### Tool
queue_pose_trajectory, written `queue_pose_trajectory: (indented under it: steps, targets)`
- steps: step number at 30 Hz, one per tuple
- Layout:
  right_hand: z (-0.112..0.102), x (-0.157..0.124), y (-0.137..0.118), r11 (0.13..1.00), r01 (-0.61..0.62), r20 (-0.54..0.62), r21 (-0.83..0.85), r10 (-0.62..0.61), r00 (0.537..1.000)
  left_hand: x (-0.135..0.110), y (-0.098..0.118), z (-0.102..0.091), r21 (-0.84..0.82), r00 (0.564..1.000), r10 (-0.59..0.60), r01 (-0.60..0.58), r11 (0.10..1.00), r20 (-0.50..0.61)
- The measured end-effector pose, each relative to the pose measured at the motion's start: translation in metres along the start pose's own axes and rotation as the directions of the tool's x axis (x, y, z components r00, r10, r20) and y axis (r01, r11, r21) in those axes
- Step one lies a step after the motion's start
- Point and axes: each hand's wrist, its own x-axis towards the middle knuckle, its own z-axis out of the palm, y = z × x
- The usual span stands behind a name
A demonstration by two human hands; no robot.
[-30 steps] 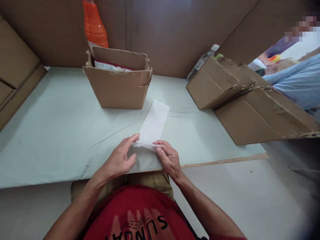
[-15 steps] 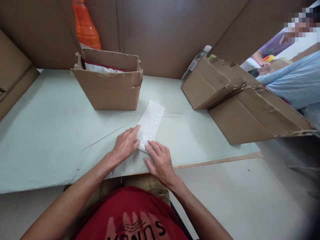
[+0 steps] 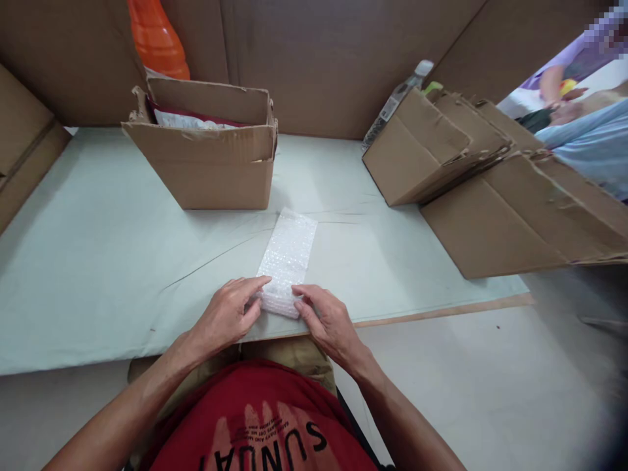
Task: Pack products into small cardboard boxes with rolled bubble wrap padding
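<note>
A strip of white bubble wrap (image 3: 288,252) lies on the pale green table cover (image 3: 98,261), running away from me. Its near end is rolled into a thick fold. My left hand (image 3: 226,315) grips the left side of that roll, fingers curled on it. My right hand (image 3: 328,322) pinches the right side of the same roll. Both hands rest near the table's front edge.
An open cardboard box (image 3: 206,154) with white and red contents stands behind the strip, an orange bottle (image 3: 156,39) behind it. Flattened cardboard boxes (image 3: 490,183) and a clear bottle (image 3: 397,101) lie at the right. Cardboard walls surround the table. Another person works at far right.
The near end of the bubble wrap has been rolled over on itself, so the flat strip looks shorter. Both hands shifted slightly and now hold the roll.
</note>
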Motion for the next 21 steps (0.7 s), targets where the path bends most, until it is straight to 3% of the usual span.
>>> queue_pose_trajectory:
  steps: [3, 8, 11, 14, 17, 21]
  targets:
    - [0.000, -0.006, -0.002, 0.985, 0.084, -0.122, -0.152, -0.104, 0.987, 0.009, 0.000, 0.006, -0.007, 0.998, -0.059, 0.059, 0.998, 0.009]
    - [0.012, -0.006, 0.001, 0.947, 0.193, 0.065, -0.255, -0.182, 0.981, 0.020, 0.001, 0.009, 0.135, 0.998, 0.016, -0.007, 0.991, -0.066]
    - [0.019, -0.002, 0.007, 0.961, 0.165, 0.055, -0.223, -0.156, 0.986, 0.013, 0.002, 0.005, 0.145, 0.988, 0.137, -0.127, 0.981, -0.066]
    - [0.016, -0.002, 0.008, 0.993, 0.104, 0.008, -0.054, -0.103, 0.995, -0.001, 0.003, -0.001, 0.062, 0.983, 0.184, -0.184, 0.981, 0.005]
    - [0.007, -0.007, 0.006, 0.995, 0.092, 0.047, 0.030, -0.094, 0.994, -0.009, 0.004, -0.004, -0.018, 0.996, 0.081, -0.080, 0.997, 0.043]
    - [0.002, -0.014, 0.004, 0.977, 0.125, -0.022, -0.175, -0.130, 0.991, -0.002, 0.001, 0.002, 0.028, 0.994, -0.068, 0.066, 0.997, 0.086]
